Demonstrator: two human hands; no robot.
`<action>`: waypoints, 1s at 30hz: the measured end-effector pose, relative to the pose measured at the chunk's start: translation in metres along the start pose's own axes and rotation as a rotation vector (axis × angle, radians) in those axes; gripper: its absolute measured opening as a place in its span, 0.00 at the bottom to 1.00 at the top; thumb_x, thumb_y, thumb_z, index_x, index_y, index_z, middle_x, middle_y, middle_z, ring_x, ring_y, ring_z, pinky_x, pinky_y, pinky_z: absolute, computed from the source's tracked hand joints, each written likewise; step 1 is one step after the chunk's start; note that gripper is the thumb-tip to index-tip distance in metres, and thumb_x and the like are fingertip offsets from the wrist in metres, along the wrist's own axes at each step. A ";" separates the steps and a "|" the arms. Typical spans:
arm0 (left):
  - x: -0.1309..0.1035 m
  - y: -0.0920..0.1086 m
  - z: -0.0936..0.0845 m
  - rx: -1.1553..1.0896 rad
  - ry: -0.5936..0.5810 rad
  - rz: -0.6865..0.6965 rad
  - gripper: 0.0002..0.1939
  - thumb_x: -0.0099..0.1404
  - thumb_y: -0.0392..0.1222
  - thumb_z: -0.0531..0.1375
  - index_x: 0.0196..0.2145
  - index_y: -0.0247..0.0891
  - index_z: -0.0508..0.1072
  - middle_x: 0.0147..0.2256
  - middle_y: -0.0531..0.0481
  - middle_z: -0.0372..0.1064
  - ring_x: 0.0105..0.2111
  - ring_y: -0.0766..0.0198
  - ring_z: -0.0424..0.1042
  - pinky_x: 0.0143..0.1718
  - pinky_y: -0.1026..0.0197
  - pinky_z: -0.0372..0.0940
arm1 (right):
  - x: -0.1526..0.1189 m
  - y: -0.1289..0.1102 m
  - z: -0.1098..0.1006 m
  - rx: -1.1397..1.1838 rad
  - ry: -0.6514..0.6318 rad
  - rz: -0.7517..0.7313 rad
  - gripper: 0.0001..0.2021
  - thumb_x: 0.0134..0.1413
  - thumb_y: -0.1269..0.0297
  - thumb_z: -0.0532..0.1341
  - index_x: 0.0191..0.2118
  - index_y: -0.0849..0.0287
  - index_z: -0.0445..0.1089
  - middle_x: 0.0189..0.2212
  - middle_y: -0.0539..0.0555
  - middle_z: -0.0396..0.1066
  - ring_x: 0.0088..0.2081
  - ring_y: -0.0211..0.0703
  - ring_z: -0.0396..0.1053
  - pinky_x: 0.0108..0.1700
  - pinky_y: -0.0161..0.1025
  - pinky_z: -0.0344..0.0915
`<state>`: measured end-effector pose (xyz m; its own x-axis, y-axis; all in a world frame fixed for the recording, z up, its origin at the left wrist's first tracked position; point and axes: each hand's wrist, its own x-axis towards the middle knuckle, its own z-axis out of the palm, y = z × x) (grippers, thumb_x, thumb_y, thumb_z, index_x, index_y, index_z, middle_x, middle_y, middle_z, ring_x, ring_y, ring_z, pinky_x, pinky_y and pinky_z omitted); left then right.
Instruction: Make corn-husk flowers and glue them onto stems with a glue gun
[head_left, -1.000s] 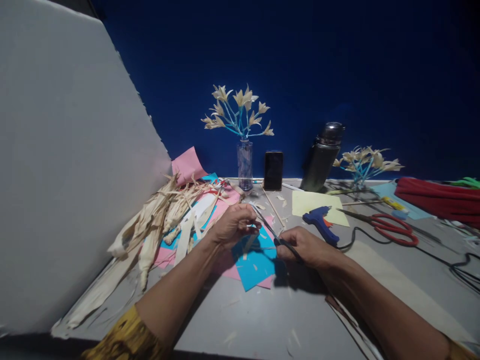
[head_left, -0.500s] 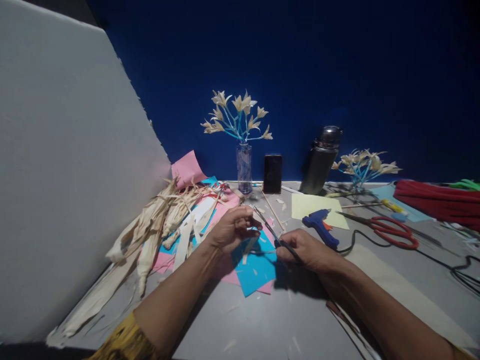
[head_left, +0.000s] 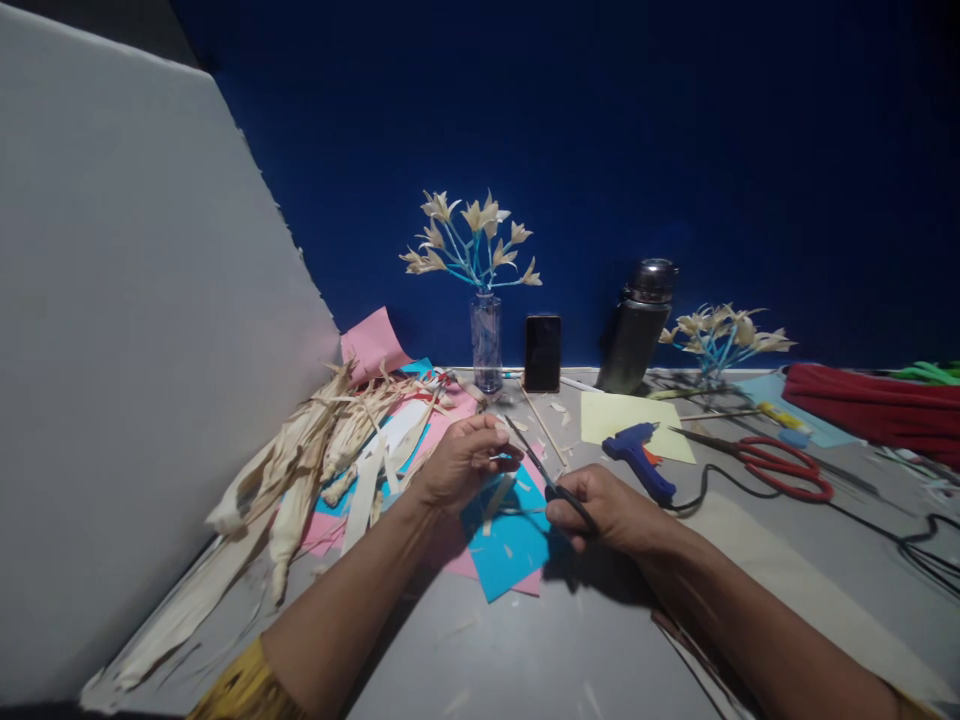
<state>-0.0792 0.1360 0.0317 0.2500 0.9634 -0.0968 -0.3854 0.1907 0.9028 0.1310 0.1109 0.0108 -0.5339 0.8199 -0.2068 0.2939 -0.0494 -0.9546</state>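
Observation:
My right hand grips a pair of black-handled scissors, whose narrow blades point up and left toward my left hand. The left fingers are curled into a pinch beside the blade tips, and whatever lies between them is too small to make out. Below both hands, a blue paper sheet rests over a pink sheet, with pale clippings scattered on top. A heap of dried corn husks lies left of my left forearm.
A glass vase of husk flowers, an upright phone and a metal flask stand along the blue wall. On the right lie a blue glue gun with its cord, red-handled scissors and a yellow paper sheet.
The scissor blades look closer together than before. Both hands stay in nearly the same place, and the whole view has shifted slightly.

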 end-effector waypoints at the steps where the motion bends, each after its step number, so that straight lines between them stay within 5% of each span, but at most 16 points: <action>1: 0.000 0.000 0.000 -0.006 0.002 -0.004 0.12 0.47 0.37 0.69 0.27 0.35 0.69 0.24 0.50 0.71 0.26 0.64 0.73 0.30 0.63 0.66 | 0.000 0.000 0.001 0.015 0.014 0.005 0.18 0.49 0.57 0.65 0.17 0.61 0.65 0.14 0.48 0.63 0.18 0.31 0.51 0.22 0.33 0.45; 8: -0.004 -0.012 0.009 0.003 0.032 -0.060 0.13 0.46 0.37 0.71 0.26 0.35 0.70 0.24 0.51 0.70 0.26 0.65 0.71 0.31 0.63 0.66 | 0.007 -0.005 0.007 0.257 0.358 -0.093 0.17 0.39 0.55 0.72 0.32 0.60 0.71 0.23 0.48 0.68 0.25 0.37 0.63 0.28 0.34 0.59; 13: -0.006 -0.028 0.017 0.059 -0.019 -0.125 0.13 0.47 0.39 0.71 0.22 0.34 0.70 0.23 0.51 0.69 0.24 0.68 0.69 0.29 0.64 0.65 | 0.010 0.001 0.007 0.327 0.442 -0.190 0.21 0.33 0.57 0.75 0.33 0.60 0.70 0.25 0.47 0.67 0.27 0.36 0.63 0.30 0.34 0.61; 18: -0.011 -0.033 0.023 -0.040 -0.053 -0.174 0.13 0.52 0.46 0.69 0.29 0.34 0.73 0.26 0.49 0.70 0.28 0.63 0.72 0.30 0.62 0.66 | 0.009 0.003 0.006 0.339 0.411 -0.183 0.19 0.34 0.59 0.75 0.32 0.59 0.69 0.24 0.47 0.69 0.26 0.38 0.67 0.31 0.35 0.63; 23: -0.014 -0.037 0.025 -0.010 -0.093 -0.183 0.12 0.51 0.40 0.70 0.26 0.33 0.72 0.24 0.49 0.69 0.25 0.66 0.70 0.31 0.63 0.65 | 0.006 -0.001 0.005 0.359 0.322 -0.175 0.18 0.37 0.60 0.73 0.33 0.59 0.68 0.23 0.49 0.71 0.27 0.41 0.70 0.32 0.36 0.63; 30: -0.012 -0.032 0.023 -0.233 -0.094 -0.225 0.10 0.53 0.38 0.70 0.28 0.34 0.72 0.25 0.49 0.70 0.26 0.67 0.69 0.32 0.63 0.68 | 0.008 0.003 -0.002 0.469 0.275 -0.260 0.13 0.41 0.60 0.70 0.31 0.60 0.69 0.22 0.45 0.64 0.23 0.33 0.58 0.27 0.33 0.55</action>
<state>-0.0496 0.1136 0.0131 0.4285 0.8728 -0.2339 -0.5012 0.4449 0.7422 0.1292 0.1179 0.0070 -0.2981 0.9533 0.0492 -0.2330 -0.0226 -0.9722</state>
